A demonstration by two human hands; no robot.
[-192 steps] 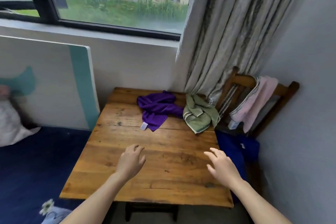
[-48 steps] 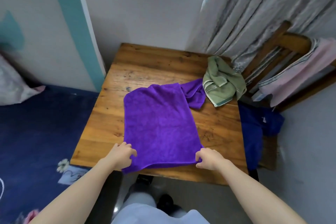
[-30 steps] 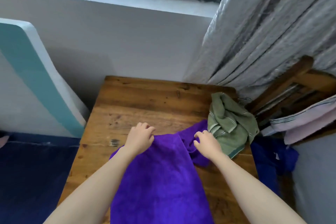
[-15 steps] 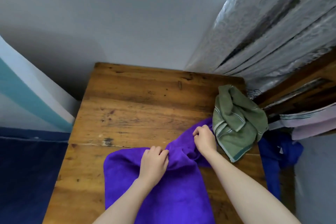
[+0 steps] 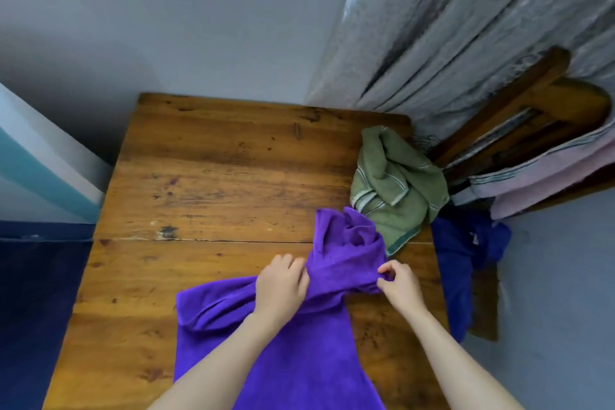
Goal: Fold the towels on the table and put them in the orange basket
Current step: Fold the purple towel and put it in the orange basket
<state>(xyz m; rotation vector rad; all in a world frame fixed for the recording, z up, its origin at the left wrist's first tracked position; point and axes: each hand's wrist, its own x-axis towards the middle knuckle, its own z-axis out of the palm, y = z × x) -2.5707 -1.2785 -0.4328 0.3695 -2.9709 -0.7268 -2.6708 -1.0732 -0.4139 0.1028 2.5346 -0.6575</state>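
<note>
A purple towel [image 5: 299,353] lies on the wooden table [image 5: 213,176], flat toward me and bunched at its far end near the table's right side. My left hand [image 5: 281,286] grips the bunched cloth at the middle, fingers curled into it. My right hand [image 5: 397,281] pinches the towel's right edge between thumb and fingers. A crumpled green towel [image 5: 396,186] with pale stripes lies at the table's far right, touching the purple bunch. No orange basket is in view.
A wooden chair [image 5: 519,130] stands right of the table with a pink striped towel [image 5: 545,173] over its back and blue cloth [image 5: 462,253] on its seat. Grey curtains [image 5: 449,27] hang behind. A white and teal board [image 5: 40,170] leans at the left.
Both hands have drawn the towel's far end toward me and rightward. My right hand has slid from the far tip to the right edge; the far end now stands bunched up.
</note>
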